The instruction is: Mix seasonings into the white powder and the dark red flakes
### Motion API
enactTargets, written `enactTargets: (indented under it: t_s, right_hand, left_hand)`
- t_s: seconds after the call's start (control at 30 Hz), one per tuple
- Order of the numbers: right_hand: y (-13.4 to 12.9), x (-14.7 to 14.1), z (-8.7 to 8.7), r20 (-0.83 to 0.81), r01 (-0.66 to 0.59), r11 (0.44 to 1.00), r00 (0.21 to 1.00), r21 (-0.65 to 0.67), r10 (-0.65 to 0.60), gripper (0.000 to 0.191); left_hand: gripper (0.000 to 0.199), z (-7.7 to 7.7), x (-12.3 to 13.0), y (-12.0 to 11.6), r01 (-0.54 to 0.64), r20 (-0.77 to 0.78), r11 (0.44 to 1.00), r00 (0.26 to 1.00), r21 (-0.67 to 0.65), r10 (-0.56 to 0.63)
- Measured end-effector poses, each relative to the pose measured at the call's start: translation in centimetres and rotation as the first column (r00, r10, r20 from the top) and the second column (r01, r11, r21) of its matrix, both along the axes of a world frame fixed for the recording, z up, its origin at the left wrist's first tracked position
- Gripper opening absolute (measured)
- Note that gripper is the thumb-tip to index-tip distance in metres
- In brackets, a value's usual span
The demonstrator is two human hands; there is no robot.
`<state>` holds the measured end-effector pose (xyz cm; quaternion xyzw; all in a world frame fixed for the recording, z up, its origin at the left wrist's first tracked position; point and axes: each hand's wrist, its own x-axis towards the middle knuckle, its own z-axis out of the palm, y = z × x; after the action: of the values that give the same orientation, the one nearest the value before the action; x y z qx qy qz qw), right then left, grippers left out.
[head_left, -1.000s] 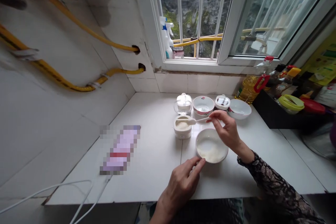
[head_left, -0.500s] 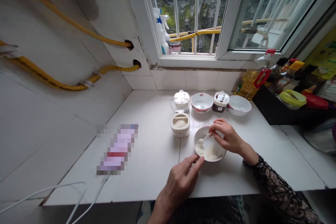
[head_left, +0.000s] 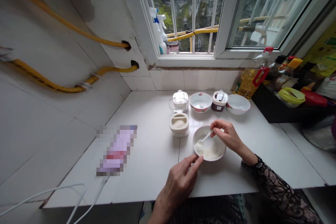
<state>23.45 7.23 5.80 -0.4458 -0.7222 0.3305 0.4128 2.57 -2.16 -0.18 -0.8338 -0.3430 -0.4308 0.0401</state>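
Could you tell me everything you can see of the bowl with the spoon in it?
It's a round, white, glossy bowl, perhaps ceramic, with what looks like a thin pinkish edge. It sits upright on the white counter, nearer the person than the open container and to its right. Pale, loose grains or powder lie inside. The left hand's fingertips meet its near-left rim; the right hand holds a white spoon inside it. Its outside is mostly hidden.

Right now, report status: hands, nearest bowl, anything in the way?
Right hand holding white spoon inside nearest bowl. Left hand at bowl's rim. Whitish contents in bowl. No obstruction visible around spoon.
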Motion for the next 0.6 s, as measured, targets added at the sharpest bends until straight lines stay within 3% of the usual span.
enactTargets:
  t_s: [0.13,0.4,0.6]
  right_hand:
    - [0.04,0.41,0.35,-0.080,0.046,0.997,0.996,-0.058,-0.050,0.010]
    - [-0.16,0.42,0.40,-0.023,0.100,0.995,0.995,-0.002,-0.100,0.012]
    - [0.10,0.47,0.29,-0.176,0.094,0.977,0.976,-0.192,-0.128,0.010]
  left_hand:
    - [0.044,-0.08,0.01,0.01,-0.003,-0.007,1.000,1.000,0.004,0.003]
    - [0.042,0.06,0.02,-0.06,-0.002,-0.006,1.000,1.000,0.003,0.002]
    - [0.040,-0.11,0.03,-0.03,0.005,-0.003,1.000,1.000,0.015,-0.005]
